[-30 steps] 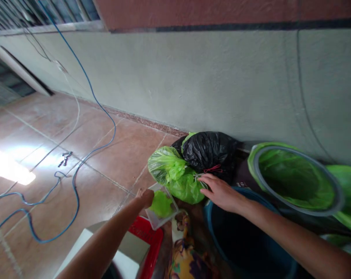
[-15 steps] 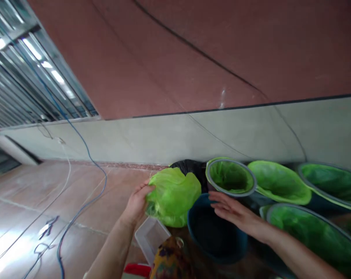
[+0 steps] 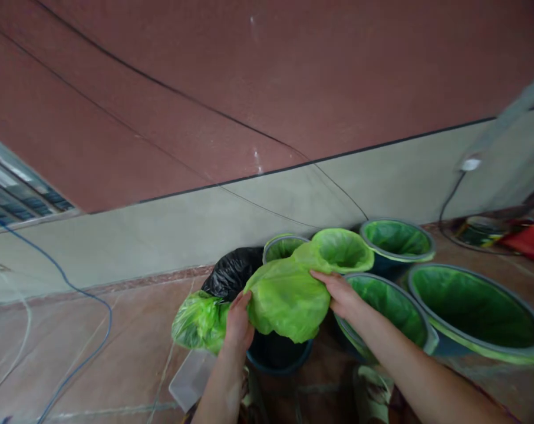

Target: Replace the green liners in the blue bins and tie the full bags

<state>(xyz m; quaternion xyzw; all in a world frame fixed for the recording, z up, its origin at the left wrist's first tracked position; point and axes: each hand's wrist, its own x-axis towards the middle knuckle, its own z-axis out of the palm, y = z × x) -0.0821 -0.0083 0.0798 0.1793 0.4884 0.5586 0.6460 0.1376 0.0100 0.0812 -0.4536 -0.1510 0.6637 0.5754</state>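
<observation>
A crumpled green plastic bag hangs between both my hands over a dark blue bucket. My left hand grips its left edge and my right hand grips its right edge. Behind and left of it lie a tied green bag and a black bag on the floor. A clear plastic container lies just left of my left forearm.
Several buckets lined with green bags stand to the right: one close, a large one, and others by the wall. A blue cable trails over the tiled floor at left. A wall runs behind.
The view swung right and up. My left hand let go of the clear container, and both hands took the green bag and lifted it over the blue bucket.
</observation>
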